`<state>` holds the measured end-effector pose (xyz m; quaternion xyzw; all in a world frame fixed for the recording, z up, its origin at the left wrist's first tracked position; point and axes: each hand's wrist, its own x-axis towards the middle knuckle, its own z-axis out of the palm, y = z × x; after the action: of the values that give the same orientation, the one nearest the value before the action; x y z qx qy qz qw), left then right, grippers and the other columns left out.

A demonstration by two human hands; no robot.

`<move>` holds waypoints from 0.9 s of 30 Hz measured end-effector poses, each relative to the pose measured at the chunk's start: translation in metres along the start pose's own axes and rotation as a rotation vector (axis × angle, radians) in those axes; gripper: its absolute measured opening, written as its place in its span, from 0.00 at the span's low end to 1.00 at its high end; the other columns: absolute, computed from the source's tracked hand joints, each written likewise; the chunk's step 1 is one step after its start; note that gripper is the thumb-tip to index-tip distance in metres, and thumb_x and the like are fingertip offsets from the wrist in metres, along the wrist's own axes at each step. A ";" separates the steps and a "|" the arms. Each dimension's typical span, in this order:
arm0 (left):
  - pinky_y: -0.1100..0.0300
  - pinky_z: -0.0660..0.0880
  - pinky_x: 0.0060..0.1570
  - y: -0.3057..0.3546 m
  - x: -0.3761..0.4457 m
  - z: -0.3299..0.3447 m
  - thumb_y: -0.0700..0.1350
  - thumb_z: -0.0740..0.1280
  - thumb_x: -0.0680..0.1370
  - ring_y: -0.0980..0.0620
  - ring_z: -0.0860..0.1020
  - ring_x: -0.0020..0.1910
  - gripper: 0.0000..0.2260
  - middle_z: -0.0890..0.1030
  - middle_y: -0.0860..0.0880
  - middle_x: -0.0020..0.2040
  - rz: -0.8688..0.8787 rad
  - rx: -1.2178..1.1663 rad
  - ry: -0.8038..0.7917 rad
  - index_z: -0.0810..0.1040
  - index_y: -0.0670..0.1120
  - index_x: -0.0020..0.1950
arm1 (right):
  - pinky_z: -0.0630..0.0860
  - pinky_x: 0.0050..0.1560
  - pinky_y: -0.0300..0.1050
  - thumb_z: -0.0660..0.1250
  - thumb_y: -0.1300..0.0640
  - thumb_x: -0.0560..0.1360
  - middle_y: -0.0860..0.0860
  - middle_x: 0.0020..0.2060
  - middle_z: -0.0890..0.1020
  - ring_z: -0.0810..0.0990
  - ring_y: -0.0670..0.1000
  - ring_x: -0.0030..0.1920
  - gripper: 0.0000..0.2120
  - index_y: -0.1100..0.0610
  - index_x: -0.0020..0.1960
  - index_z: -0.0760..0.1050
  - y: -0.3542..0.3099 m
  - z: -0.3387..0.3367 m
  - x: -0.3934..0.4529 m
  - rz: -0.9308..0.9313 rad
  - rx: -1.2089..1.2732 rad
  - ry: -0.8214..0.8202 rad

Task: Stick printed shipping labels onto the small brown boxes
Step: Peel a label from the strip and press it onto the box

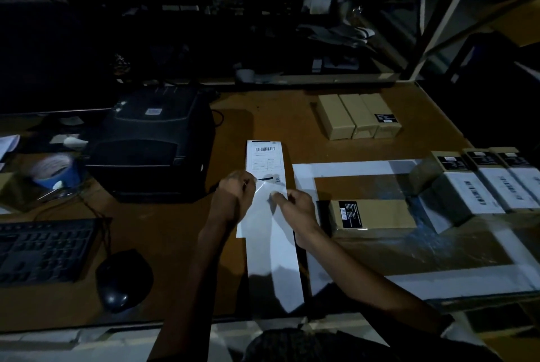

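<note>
Left hand (233, 192) pinches lifted label (264, 190) corner; right hand (295, 204) pinches label strip (270, 245) beside it. Peel in progress, judged mid-task.

Done: three boxes (493, 183) far right of right hand carry white labels. Left: one bare brown box (371, 212) just right of right hand; three more brown boxes (359, 116) beyond it, unlabelled on visible faces.

Surface: brown table (163, 230), white-taped area with clear film under near boxes. Label printer (152, 142), keyboard (43, 247), mouse (122, 280), blue tape roll (55, 170) left of left hand. Room dim; shelving behind, contents indistinct.
</note>
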<state>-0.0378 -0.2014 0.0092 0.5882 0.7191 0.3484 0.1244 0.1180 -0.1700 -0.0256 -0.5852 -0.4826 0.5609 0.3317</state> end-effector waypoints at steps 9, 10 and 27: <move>0.57 0.69 0.42 0.008 0.001 -0.020 0.43 0.62 0.82 0.50 0.75 0.43 0.08 0.80 0.44 0.48 -0.171 -0.022 0.213 0.79 0.42 0.51 | 0.79 0.40 0.43 0.76 0.55 0.75 0.54 0.39 0.86 0.85 0.52 0.40 0.09 0.61 0.41 0.83 0.016 0.007 0.004 -0.012 -0.004 0.055; 0.56 0.70 0.43 0.010 0.003 -0.024 0.43 0.61 0.82 0.48 0.76 0.44 0.08 0.80 0.44 0.49 -0.180 -0.013 0.233 0.79 0.42 0.51 | 0.77 0.37 0.41 0.76 0.56 0.74 0.54 0.37 0.85 0.84 0.51 0.38 0.10 0.61 0.38 0.82 0.016 0.007 0.004 -0.006 -0.011 0.074; 0.53 0.67 0.41 0.052 0.066 -0.084 0.45 0.56 0.85 0.40 0.78 0.47 0.12 0.76 0.42 0.54 -0.138 0.192 0.523 0.76 0.40 0.54 | 0.74 0.36 0.32 0.73 0.61 0.74 0.48 0.35 0.82 0.83 0.49 0.39 0.04 0.57 0.41 0.79 0.015 0.001 -0.001 0.016 -0.117 0.133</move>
<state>-0.0661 -0.1666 0.1193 0.4372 0.7947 0.4095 -0.0981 0.1203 -0.1764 -0.0396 -0.6433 -0.4869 0.4943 0.3236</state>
